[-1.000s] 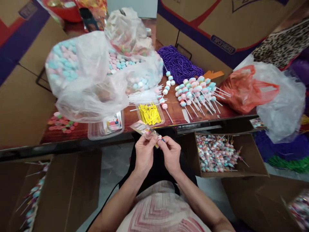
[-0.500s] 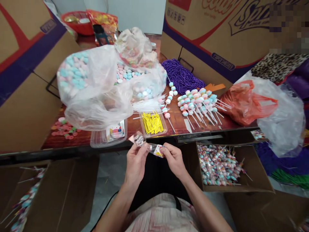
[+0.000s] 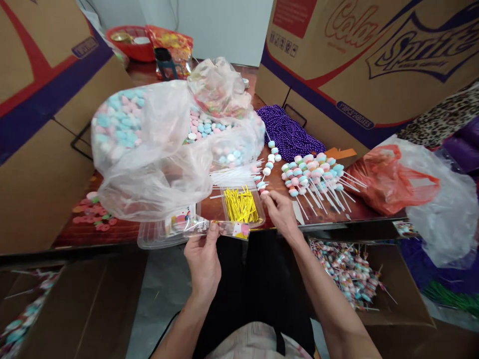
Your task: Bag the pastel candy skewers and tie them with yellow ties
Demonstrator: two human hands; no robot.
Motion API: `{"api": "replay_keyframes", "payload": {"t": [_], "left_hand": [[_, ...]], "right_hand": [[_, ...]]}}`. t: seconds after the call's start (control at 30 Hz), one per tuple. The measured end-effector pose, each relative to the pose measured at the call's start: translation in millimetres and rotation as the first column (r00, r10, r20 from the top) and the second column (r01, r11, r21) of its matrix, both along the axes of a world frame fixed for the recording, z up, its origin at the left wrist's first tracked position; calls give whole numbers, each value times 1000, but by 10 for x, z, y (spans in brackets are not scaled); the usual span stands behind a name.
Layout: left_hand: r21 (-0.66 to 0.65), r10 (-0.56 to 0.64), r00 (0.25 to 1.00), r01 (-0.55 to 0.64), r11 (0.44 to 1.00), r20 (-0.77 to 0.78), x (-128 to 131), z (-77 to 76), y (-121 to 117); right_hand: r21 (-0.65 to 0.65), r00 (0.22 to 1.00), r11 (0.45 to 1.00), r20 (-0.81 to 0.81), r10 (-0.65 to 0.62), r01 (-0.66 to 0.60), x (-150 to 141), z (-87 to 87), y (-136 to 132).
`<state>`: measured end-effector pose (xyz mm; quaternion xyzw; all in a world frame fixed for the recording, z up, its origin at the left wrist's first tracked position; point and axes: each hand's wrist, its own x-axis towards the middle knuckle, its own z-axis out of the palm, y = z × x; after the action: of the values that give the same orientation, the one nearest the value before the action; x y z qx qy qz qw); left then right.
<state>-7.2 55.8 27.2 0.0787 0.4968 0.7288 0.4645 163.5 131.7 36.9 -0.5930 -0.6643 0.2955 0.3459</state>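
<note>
Between the thumb and fingers of my left hand point(image 3: 204, 264) is a small clear plastic bag point(image 3: 239, 230) with a colourful print, stretched out flat above the table's front edge. My right hand point(image 3: 282, 214) pinches the lower end of a candy stick point(image 3: 261, 186), whose pastel candies still rest on the table; the stick itself is hidden by my fingers. More candy sticks lie in a line just behind it. Left of my right hand stands a clear tray point(image 3: 263, 219) of yellow twist ties point(image 3: 241, 205). Another clear tray point(image 3: 149, 237) with printed bags is behind my left hand.
A pile of finished candy sticks point(image 3: 314, 172) lies at right, near purple beads point(image 3: 288, 132) and a red bag point(image 3: 389, 174). Large plastic bags of loose candies point(image 3: 119, 122) fill the back left. Below, a carton point(image 3: 404, 279) holds wrapped candy sticks. Tall cartons point(image 3: 318, 89) flank the table.
My right hand has let go of the plastic bag and reached forward to a candy stick on the table. My left hand keeps the bag and has shifted slightly left. The view has tilted.
</note>
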Motion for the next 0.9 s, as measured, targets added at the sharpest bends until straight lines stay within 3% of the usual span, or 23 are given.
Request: {"api": "replay_keyframes", "payload": {"t": [0.07,0.17,0.23,0.3,0.43,0.63,0.77,0.9], "left_hand": [[-3,-1,1000,1,1000,16,-13,2,40],[-9,-25,998,25,1000,62,-43,-10,87],[-5,-40,996,40,999,78,-56,-25,111],[0,-62,994,62,998,91,-55,-36,129],[5,-101,989,101,995,104,-30,-36,151],[-21,-108,977,114,993,186,-15,4,196],[-4,-115,966,120,993,233,2,14,244],[4,-131,939,137,991,318,18,-2,263]], "right_hand": [[97,951,989,280,-133,110,40,74,206],[153,742,964,615,-265,217,130,213,445],[146,646,958,712,-275,247,187,280,629],[130,614,961,746,-258,245,219,302,889],[134,620,962,742,-256,236,176,217,1584],[152,702,936,627,-339,317,67,-125,2413],[166,747,905,517,-418,391,117,-246,2594],[97,786,890,435,-440,445,268,-21,2422]]}}
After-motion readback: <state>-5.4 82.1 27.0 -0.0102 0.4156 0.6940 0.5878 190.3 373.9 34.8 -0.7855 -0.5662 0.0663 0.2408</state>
